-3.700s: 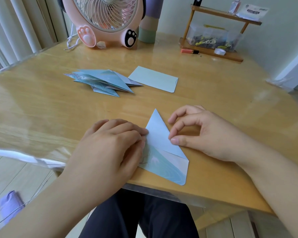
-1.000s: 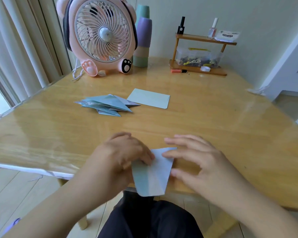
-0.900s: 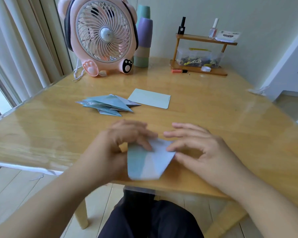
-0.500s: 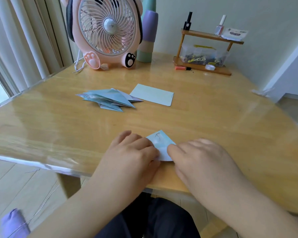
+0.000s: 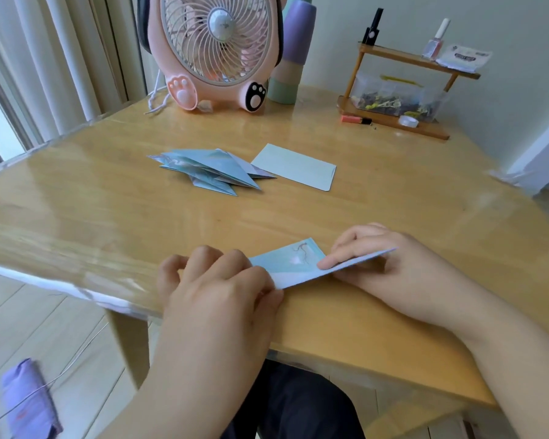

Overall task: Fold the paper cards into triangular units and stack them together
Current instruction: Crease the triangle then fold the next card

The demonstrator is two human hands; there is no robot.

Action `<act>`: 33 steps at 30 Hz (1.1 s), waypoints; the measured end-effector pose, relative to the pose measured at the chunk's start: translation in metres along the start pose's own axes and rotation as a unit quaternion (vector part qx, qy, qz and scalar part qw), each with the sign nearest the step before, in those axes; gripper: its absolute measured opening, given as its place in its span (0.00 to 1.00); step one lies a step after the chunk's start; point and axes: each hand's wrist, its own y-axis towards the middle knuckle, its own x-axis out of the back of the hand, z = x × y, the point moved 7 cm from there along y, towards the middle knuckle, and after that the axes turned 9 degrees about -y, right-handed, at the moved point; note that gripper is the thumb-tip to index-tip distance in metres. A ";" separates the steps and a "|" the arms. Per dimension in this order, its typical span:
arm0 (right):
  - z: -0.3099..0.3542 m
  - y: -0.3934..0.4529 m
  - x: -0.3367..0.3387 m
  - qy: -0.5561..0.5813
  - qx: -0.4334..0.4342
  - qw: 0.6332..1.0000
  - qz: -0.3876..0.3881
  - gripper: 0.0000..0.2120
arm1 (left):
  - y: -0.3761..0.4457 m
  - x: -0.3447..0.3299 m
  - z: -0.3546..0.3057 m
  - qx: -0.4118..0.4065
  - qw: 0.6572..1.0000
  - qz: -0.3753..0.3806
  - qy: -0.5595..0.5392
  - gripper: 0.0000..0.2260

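While the pale blue folded paper card lies low in the frame's centre on the glossy wooden table, the left hand pins its left end with curled fingers and the right hand pinches its raised right tip, probably to sharpen the crease. Finished blue triangular units and 1 unfolded pale card wait at upper centre, likely kept clear of the work.

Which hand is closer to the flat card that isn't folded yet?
Right. The right hand sits almost straight below the flat card, toward the person; the left hand lies farther off to its left.
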 end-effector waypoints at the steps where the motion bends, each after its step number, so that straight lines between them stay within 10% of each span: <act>1: -0.001 0.004 -0.001 0.011 -0.010 1.000 0.005 0.09 | -0.002 0.001 0.003 0.022 1.000 -0.008 -0.006 0.08; 17: -0.010 0.014 -0.006 -0.047 -0.165 0.985 -0.037 0.14 | -0.003 -0.002 0.013 0.175 0.983 -0.035 0.041 0.10; 33: -0.004 0.014 -0.006 -0.076 -0.181 0.980 -0.037 0.17 | 0.012 0.014 0.015 0.001 0.993 0.094 -0.076 0.09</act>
